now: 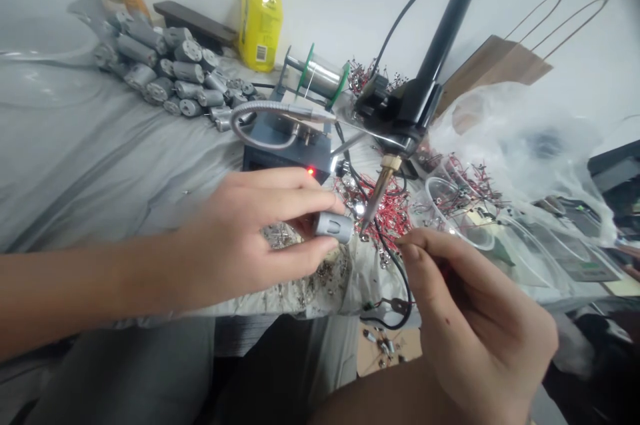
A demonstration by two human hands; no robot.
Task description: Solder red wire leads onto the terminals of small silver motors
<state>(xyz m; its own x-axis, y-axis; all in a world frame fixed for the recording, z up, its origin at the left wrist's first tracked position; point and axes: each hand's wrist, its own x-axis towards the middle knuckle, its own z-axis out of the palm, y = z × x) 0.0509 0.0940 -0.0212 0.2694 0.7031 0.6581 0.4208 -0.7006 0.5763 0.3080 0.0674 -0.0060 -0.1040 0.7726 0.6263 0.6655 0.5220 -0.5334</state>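
My left hand [255,231] grips a small grey cylindrical electric motor [334,227] between thumb and fingers, its end turned to the right. Just beside that end is the tip of a soldering iron [376,201], which hangs point-down from a black holder [400,111]. I cannot tell whether tip and motor touch. To the right of the tip, my right hand [465,318] pinches what looks like a thin wire [398,240] between thumb and forefinger. Most of it is hidden or blends with the pile of red-wired small parts [390,208] behind.
Many grey motors [170,71] are heaped at the back left. A solder spool [323,78] stands by a dark blue box [270,138] with a red light. Behind are a yellow bottle [260,25] and a paper bag [495,71]. Plastic containers [460,211] lie right; a black cable [407,285] loops in front.
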